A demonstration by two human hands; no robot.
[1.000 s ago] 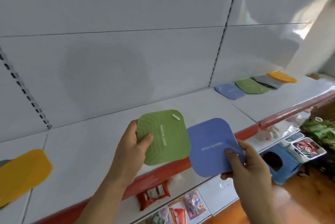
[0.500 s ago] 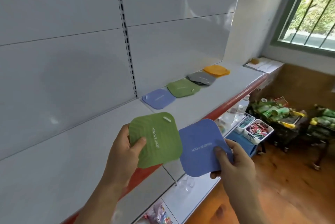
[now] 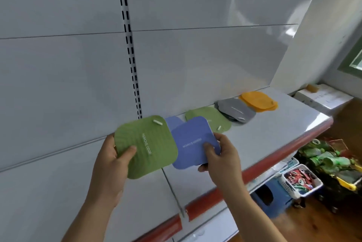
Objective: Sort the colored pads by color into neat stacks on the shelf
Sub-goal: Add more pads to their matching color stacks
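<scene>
Head view, lower right of the frame: a white slotted basket (image 3: pixel 302 182) held a jumble of small red and white items, too small to identify, with a blue stool (image 3: pixel 271 201) below it and a heap of green bottles (image 3: pixel 325 158) just right. On the smooth grey metal shelf (image 3: pixel 274 124), edged with a red strip, rounded-square pads lay in a row at centre right: a blue stack (image 3: pixel 172 122) mostly hidden behind the held pads, a green stack (image 3: pixel 213 119), a grey stack (image 3: pixel 236 110) and an orange stack (image 3: pixel 257 100), each overlapping its neighbour and none squared up. At centre frame the left hand (image 3: pixel 111 165) gripped a ribbed green pad (image 3: pixel 146 145) printed "REMOVE ODOR", thumb curled over its face and fingers behind. The right hand (image 3: pixel 223 159) pinched a smooth blue pad (image 3: pixel 194 142) at its lower right corner, thumb on top, fingers beneath. Both pads were raised above the shelf, the green one overlapping the blue one's left edge. A slotted white upright (image 3: pixel 130 52) ran up the glossy back panel, upper centre.
</scene>
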